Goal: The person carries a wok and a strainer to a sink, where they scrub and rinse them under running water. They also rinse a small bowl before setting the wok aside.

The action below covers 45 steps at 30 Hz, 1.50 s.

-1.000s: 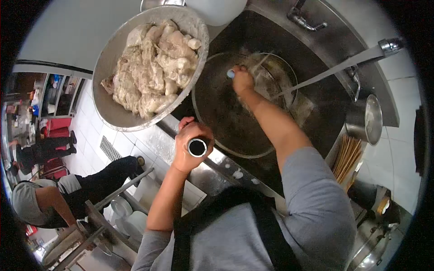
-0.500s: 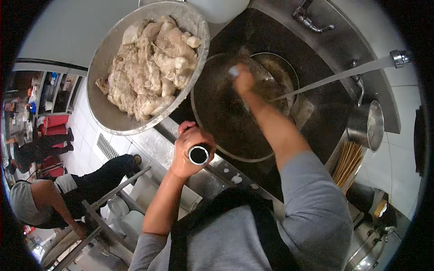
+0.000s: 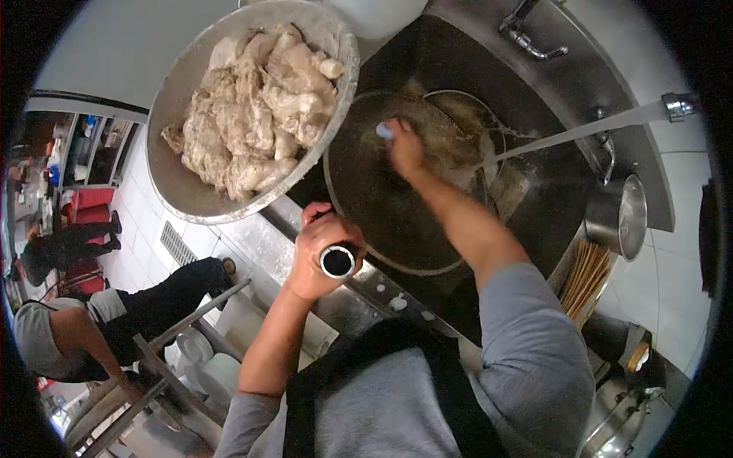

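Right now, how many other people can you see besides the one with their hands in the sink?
2, both at the left. One person in a grey top is by a metal frame; another in dark clothes is farther back. More may be hidden.

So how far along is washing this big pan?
It looks midway. Set up: water is running from the tap, and the left hand grips the hollow handle. In hand: the blurred right hand has a small pale item over the pan. Likely left: finishing the scrub and rinse, as the inside looks dark and brownish; whether that's dirt or water, I can't tell.
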Each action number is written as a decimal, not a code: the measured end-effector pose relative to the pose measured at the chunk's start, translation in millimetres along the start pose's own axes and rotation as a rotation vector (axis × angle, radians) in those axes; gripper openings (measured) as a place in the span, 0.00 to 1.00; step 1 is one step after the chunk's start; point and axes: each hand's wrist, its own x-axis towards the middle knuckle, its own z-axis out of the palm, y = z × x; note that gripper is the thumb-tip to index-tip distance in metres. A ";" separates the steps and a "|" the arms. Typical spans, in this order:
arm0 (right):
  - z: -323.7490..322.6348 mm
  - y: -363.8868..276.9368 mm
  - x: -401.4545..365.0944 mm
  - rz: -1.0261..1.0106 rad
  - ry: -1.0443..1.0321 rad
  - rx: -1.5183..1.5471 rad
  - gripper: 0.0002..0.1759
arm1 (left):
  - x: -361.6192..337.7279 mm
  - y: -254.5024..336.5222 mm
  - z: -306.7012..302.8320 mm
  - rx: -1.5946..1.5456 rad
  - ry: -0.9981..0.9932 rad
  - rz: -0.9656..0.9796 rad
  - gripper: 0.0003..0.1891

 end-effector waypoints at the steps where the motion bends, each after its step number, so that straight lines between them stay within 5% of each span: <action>1: -9.4 16.1 5.8 -0.094 -0.039 -0.150 0.16 | -0.3 2.3 0.1 0.006 0.008 -0.011 0.11; 7: -106.0 72.4 -50.2 -0.487 -0.546 -1.205 0.30 | 0.7 0.4 -1.0 0.023 0.033 -0.033 0.11; 9: -141.0 19.3 -94.7 -0.082 -0.918 -1.119 0.31 | -0.7 0.6 -1.1 0.042 0.029 -0.032 0.11; 12: -114.1 23.4 -158.2 -0.105 -0.997 -0.825 0.29 | -0.3 2.6 1.8 0.029 0.020 -0.011 0.11; 13: -103.0 9.6 -173.7 -0.263 -0.802 -0.623 0.24 | 0.8 3.9 1.5 0.041 0.009 -0.014 0.10; 15: -79.8 -19.6 -177.4 -0.227 -0.572 -0.143 0.23 | -0.2 3.2 0.7 0.038 0.018 -0.032 0.10; 20: -62.3 77.2 -118.4 -0.181 -0.319 -0.138 0.19 | -4.5 4.5 0.6 0.065 0.054 -0.046 0.09; 24: -41.5 43.3 -131.0 -0.030 -0.397 -0.362 0.16 | -3.7 11.6 -2.8 0.076 0.021 -0.081 0.10; 25: -36.2 25.8 -151.2 -0.286 -0.260 -0.131 0.14 | -3.8 11.7 -1.8 0.073 0.039 -0.092 0.10; 28: -55.1 20.3 -139.9 -0.148 -0.407 -0.099 0.16 | -6.9 9.7 -2.9 0.070 0.068 -0.081 0.11; 33: -95.5 68.4 -117.7 0.033 -0.702 -0.872 0.11 | -7.1 10.8 0.0 0.064 0.140 -0.020 0.12; 34: -146.2 -8.7 -141.0 0.173 -0.641 -0.785 0.12 | -11.2 5.3 -0.6 0.055 0.132 -0.050 0.12; 35: -154.8 -10.1 -156.1 -0.042 -0.331 -0.622 0.13 | -11.1 7.5 -1.0 0.015 0.132 -0.043 0.12; 39: -291.0 -88.5 -182.5 -0.165 0.158 -0.473 0.15 | 3.4 19.4 7.3 -0.436 0.165 -0.132 0.12; 40: -327.3 -87.5 -184.6 -0.241 0.320 -0.508 0.15 | 13.3 27.3 7.1 -0.423 0.113 -0.161 0.13; 42: -386.8 -86.0 -191.4 -0.081 0.598 -0.663 0.16 | 47.0 57.6 4.9 -0.396 0.021 -0.227 0.14; 45: -453.6 -35.7 -179.2 0.104 0.704 -0.822 0.17 | 106.9 107.9 6.7 -0.178 -0.118 -0.156 0.18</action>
